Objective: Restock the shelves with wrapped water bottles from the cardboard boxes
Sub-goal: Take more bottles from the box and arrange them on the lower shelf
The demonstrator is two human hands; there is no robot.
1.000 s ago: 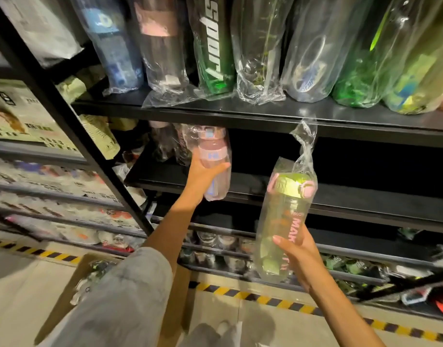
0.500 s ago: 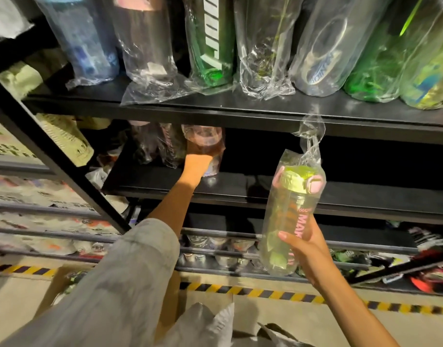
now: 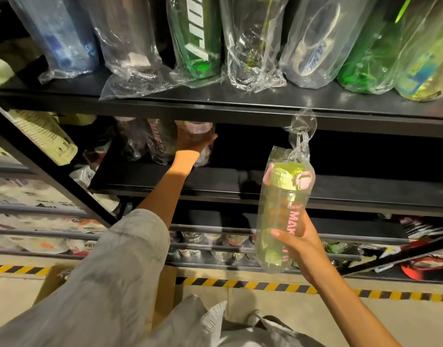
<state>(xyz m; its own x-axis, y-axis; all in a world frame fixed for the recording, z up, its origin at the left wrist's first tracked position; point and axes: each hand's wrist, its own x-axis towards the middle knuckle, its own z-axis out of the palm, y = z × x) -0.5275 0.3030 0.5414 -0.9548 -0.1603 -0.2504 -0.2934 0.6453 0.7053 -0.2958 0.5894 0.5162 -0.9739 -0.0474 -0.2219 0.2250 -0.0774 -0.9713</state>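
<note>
Left hand (image 3: pixel 192 146) deep in the middle shelf (image 3: pixel 240 182), fingers wrapped round a pink-capped wrapped bottle (image 3: pixel 199 136), standing it beside two others at the far left, probably to fill that row. Right hand (image 3: pixel 299 242) grips the green-lidded wrapped bottle (image 3: pixel 283 216) upright, near, below that shelf's front edge, seemingly next.

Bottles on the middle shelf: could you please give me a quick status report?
Left hand grips pink bottle deep on middle shelf. Right hand holds green bottle in front of shelf. Shelf space to the right open.
</note>
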